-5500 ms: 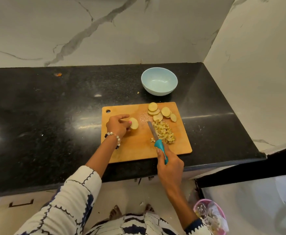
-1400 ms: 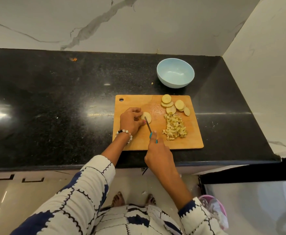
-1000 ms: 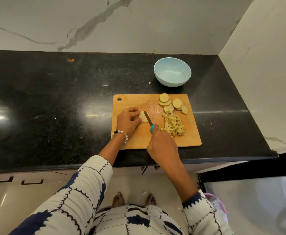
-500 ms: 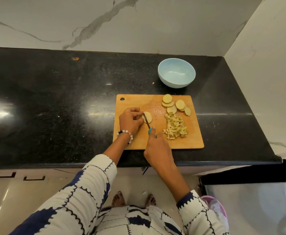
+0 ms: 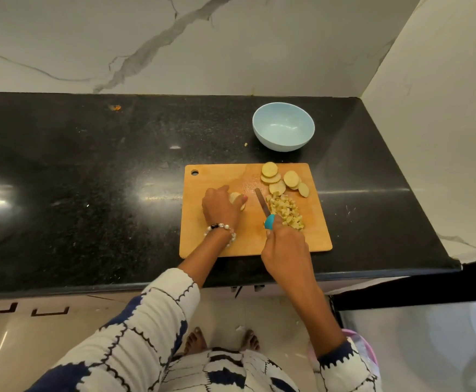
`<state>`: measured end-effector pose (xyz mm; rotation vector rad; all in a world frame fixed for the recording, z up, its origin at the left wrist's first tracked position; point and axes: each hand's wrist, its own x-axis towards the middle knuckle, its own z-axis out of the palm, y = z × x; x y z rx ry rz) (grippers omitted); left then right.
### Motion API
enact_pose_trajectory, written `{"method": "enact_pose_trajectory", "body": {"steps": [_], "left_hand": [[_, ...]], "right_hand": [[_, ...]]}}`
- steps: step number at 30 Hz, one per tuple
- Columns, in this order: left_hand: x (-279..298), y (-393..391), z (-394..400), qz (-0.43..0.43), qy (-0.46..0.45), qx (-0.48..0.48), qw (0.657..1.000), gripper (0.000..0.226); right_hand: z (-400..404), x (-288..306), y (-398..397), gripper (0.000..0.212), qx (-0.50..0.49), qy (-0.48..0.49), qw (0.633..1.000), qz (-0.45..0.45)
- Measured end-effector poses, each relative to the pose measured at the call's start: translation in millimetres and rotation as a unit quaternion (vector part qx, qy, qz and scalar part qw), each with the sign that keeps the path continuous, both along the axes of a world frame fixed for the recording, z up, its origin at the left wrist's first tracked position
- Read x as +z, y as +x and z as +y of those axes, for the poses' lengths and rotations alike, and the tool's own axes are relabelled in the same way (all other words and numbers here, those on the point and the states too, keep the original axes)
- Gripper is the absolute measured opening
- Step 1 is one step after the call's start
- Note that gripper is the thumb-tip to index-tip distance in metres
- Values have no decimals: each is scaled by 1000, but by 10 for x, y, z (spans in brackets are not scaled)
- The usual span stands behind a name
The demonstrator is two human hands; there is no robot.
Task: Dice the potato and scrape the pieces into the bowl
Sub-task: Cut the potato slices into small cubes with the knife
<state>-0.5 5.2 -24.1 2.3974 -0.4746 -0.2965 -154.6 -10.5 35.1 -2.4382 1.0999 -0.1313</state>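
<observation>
Knife (image 5: 263, 205) has left the potato slice (image 5: 235, 198), which left hand (image 5: 220, 209) pinches; right hand (image 5: 285, 246) grips handle.

The table (image 5: 90, 179) is black with fine pale speckles. The walls (image 5: 174, 43) are white marble with grey veins. The board (image 5: 217, 176) is orange-brown wood. The bowl (image 5: 283, 126) is pale blue. The slices (image 5: 269, 169) are cream with tan edges, and the dice (image 5: 286, 210) are pale yellow. The knife (image 5: 265, 207) has a turquoise handle. The sleeves (image 5: 135, 332) are white with navy lines and patches. The bracelet (image 5: 221, 228) has white beads and one black bead.
</observation>
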Motion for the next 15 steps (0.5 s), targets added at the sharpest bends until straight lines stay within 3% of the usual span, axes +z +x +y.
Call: {"method": "enact_pose_trajectory", "body": {"steps": [3, 7, 11, 15], "left_hand": [[34, -107, -136, -10, 93, 6, 996, 60], [16, -76, -160, -18, 102, -14, 995, 49], [6, 161, -5, -44, 67, -151, 985, 44], [157, 457, 139, -14, 97, -316, 944, 47]], "right_hand": [[-20, -28, -24, 49, -5, 15, 1000, -21], [-29, -94, -71, 48, -19, 38, 998, -49], [-35, -156, -80, 47, -18, 51, 996, -76], [-8, -224, -61, 47, -3, 60, 994, -90]]}}
